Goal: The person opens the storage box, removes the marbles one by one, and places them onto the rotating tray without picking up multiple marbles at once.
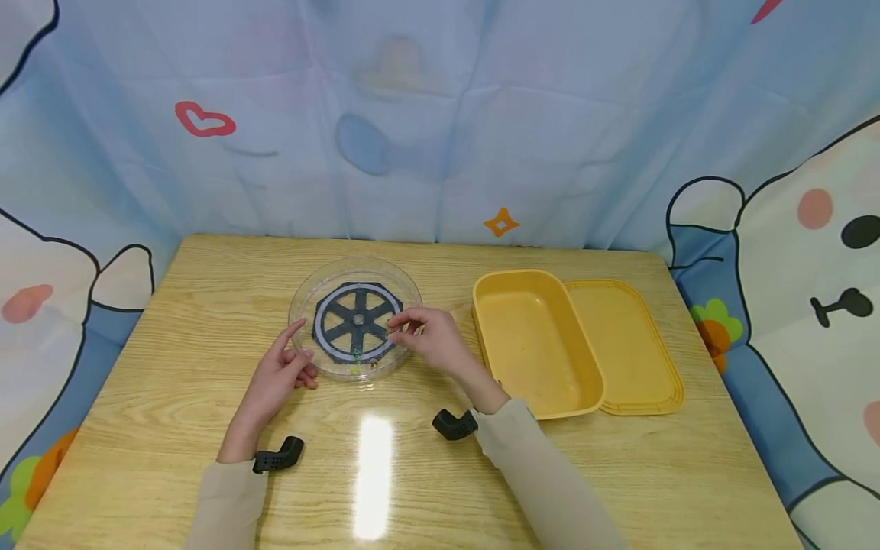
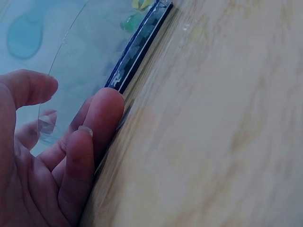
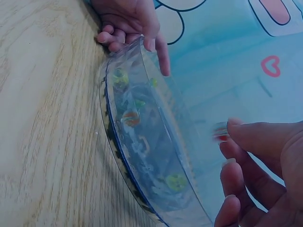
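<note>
A clear round dish [image 1: 344,269] stands on the wooden table, with a dark spoked wheel pattern on its base. Small glass marbles, yellow-green and orange, lie inside; a yellow-green marble [image 3: 176,182] shows through the wall in the right wrist view. At the dish's near left side, my left hand [image 1: 278,374] holds the wall, one finger over the rim and the others outside, low by the table. Over the dish's right edge, my right hand [image 1: 435,340] pinches a small clear marble with red in it [image 3: 221,132] between thumb and fingertip.
Right of the dish stands a yellow plastic box [image 1: 536,336], open at the top. Its yellow lid [image 1: 622,344] lies flat alongside it, close to the table's right side. A printed light-blue curtain [image 1: 440,114] hangs behind the table [image 1: 227,305].
</note>
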Available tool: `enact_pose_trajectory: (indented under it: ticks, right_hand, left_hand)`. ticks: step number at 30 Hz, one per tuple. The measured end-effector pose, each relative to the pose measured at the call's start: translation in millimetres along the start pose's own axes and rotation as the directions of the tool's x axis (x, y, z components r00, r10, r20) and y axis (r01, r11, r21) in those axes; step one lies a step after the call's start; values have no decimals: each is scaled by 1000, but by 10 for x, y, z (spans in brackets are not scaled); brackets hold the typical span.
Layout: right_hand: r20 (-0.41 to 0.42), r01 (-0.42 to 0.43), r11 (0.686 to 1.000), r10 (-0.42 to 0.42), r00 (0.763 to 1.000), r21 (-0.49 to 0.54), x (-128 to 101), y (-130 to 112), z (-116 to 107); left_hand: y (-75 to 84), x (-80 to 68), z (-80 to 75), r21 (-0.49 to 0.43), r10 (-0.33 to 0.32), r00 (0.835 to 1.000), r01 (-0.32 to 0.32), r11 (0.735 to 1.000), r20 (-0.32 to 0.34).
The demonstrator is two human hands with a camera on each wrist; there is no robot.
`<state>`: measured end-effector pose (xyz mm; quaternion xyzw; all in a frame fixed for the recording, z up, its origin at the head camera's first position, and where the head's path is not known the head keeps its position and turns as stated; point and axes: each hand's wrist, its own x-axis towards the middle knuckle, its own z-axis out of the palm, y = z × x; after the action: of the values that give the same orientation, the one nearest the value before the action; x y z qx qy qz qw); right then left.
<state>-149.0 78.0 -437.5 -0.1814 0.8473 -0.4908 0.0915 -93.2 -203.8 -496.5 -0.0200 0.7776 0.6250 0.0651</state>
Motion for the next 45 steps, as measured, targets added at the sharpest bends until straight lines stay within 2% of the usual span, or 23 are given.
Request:
enact_pose_trajectory:
  ticks: [6,10,19,25,31,37,41,45]
  right_hand:
    - [4,-1,1000,1,1000,15,-11,-2,-60]
    - [-19,-5,1000,6,1000,12,-39,-23,-187]
    - [-123,-48,999,48,991,2,-199,-74,-652]
    - [-125,-30,999,28,992,-15,-325,33,-1039]
    - [-9,-12,998,11,1000,-55,-424,219,-1382]
    - [134,-30,995,43,990,-93,-429,463,-1533]
    - [249,-89,994,103,963,-70,-385,627,-1536]
    - [395,-109,992,125,910,-63,-342,753,-1507]
  left_hand:
    - [0,7,3,5,-18,1000,18,1000,7]
    - [12,7,-1,-1,-17,1000,17,1000,12]
    - [2,-3,-11,13,-18,1000,18,1000,6]
    - [8,-9,2,22,-12,1000,12,1000,0]
    - [12,-10,9,17,-14,1000,14,1000,4]
    - [8,-11,5,28,-15,1000,15,1000,1]
    - [7,-15,7,31,-14,1000,14,999,-3]
    - [22,-19,12,20,-19,1000,19,1000,-1]
